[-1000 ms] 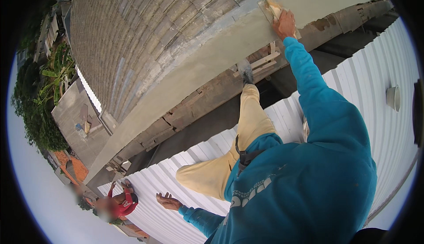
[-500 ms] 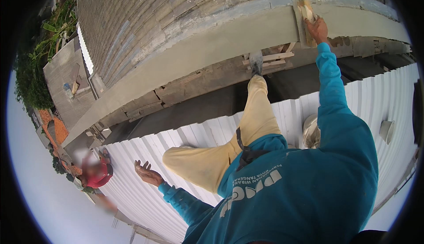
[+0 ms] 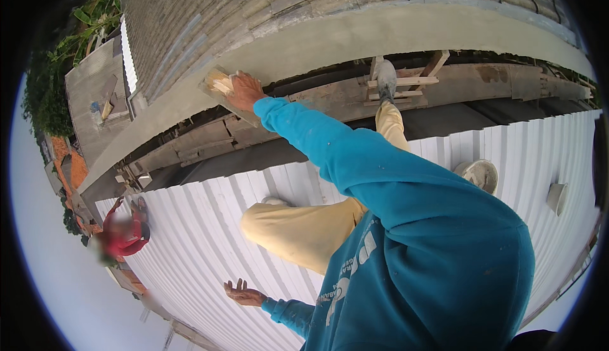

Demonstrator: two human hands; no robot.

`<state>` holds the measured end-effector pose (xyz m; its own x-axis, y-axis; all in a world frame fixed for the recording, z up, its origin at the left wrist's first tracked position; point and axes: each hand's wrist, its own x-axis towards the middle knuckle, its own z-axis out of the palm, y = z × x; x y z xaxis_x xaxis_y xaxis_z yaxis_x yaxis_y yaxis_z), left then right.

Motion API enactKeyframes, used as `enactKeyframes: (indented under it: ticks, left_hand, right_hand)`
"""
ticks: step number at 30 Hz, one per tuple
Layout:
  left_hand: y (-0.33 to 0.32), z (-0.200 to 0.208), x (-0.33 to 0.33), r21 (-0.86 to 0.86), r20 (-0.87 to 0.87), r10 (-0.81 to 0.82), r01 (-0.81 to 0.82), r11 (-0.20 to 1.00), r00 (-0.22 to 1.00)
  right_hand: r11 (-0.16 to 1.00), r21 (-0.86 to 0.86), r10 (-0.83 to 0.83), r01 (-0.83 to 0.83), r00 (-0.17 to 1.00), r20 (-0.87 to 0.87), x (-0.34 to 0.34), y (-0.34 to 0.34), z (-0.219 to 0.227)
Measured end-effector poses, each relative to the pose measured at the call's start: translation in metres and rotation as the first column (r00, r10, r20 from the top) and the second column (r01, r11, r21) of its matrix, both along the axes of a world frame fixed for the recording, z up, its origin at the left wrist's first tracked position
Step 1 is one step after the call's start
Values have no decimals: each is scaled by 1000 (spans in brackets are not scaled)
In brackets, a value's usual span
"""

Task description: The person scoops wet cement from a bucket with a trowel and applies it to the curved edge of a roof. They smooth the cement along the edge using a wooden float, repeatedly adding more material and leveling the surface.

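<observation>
My right hand (image 3: 244,91) has swept left along the grey plaster band (image 3: 355,33) since half a second ago, fingers clamped on the wooden float (image 3: 219,84), pressed flat on the band. My left hand (image 3: 241,292) is nearer me, fingers spread, holding nothing, over the white corrugated roof (image 3: 209,237). Beyond it, a person in red (image 3: 124,233). Right of my float hand, my shoe (image 3: 386,79) on a wooden bracket (image 3: 412,81); further right, a bucket (image 3: 480,174).
</observation>
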<state>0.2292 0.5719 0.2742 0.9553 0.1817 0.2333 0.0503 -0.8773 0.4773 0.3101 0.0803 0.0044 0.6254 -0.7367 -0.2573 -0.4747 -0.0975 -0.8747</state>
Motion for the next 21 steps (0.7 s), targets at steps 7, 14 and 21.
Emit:
enactKeyframes:
  ticks: [7,14,21]
  left_hand:
    - [-2,-19,-18,-97,-65,53,-59,994,997]
    - [-154,-43,33,-221,-67,-189,170,960,980]
    - [-261,-58,80,-202,-62,-583,562,802,810]
  right_hand:
    - [803,585,-408,115,821,399,-110,-40,-22]
    - [428,494,-846,756,527,-74,-435,-202,12]
    - [456,-489,-864,744,236,-445,-680,-318,-34]
